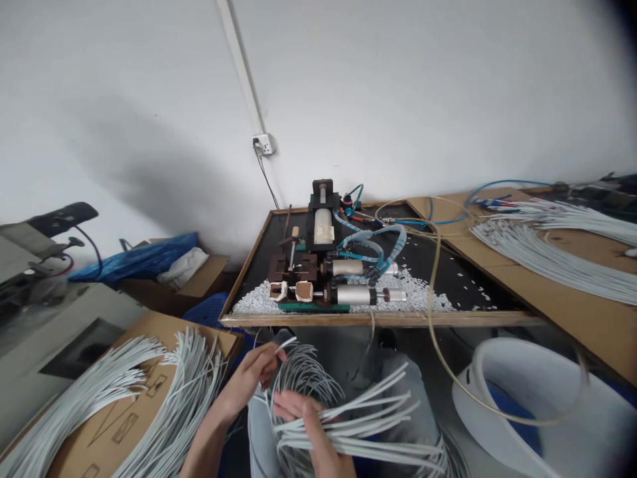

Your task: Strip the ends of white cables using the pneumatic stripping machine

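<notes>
Low in the head view, my right hand point(318, 431) holds a bundle of grey-white cables point(368, 411) over my lap, its thumb laid across them and the cut ends fanning out to the right. My left hand point(261, 365) is closed around a single cable whose end point(287, 342) pokes out past the fingers. Between and behind the hands, more cable point(308, 372) hangs in loops. Just beyond stands a pneumatic wire-stripping machine point(323, 265) with silver cylinders and two brown-faced clamp blocks point(303, 291).
White cut scraps point(418, 292) cover much of the wood-edged black table point(348, 320). Cable bundles point(174, 398) lie on cardboard at left, others point(547, 259) on cardboard at right. A white bin point(468, 392) stands at lower right, with a yellowish hose point(435, 318) looping over it.
</notes>
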The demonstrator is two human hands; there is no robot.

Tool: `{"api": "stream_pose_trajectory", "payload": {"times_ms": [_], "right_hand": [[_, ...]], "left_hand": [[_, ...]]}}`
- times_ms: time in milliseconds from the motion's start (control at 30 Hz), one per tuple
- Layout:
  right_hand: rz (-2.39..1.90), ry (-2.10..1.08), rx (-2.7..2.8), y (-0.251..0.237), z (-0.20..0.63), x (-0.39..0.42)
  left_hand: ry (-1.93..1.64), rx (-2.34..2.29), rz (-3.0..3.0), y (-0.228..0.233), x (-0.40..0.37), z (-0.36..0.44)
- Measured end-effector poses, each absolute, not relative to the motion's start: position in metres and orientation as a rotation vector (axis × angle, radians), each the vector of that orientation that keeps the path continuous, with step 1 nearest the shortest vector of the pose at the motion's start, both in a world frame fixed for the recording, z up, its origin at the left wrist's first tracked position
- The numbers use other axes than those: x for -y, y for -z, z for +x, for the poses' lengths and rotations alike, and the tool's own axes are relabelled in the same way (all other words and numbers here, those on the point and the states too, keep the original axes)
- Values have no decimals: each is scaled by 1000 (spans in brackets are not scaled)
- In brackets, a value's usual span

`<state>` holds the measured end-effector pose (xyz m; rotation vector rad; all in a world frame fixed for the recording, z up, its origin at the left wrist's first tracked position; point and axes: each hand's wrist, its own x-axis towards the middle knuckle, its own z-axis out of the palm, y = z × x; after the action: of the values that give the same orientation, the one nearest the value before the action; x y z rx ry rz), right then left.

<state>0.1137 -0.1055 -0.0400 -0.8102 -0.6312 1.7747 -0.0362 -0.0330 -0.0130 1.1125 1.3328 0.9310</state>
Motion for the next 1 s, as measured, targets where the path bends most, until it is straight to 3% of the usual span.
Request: {"api": "stream_pose_trajectory", "payload": {"times_ms": [133,467,733,1000], "right_hand": [[-885,-1743,694,42,116,104],[-895,-1746,724,57,122,96],[-953,-1714,729,56,128,98],[-971,-1778,803,51,123,99]], "left_hand": [[-1180,-1107,948,15,38,-35],[-793,-1177,1433,-3,67,-18],[-731,-1140,1371,0,69,-39],[-1272,-1283,1100,6,50,-34]]}}
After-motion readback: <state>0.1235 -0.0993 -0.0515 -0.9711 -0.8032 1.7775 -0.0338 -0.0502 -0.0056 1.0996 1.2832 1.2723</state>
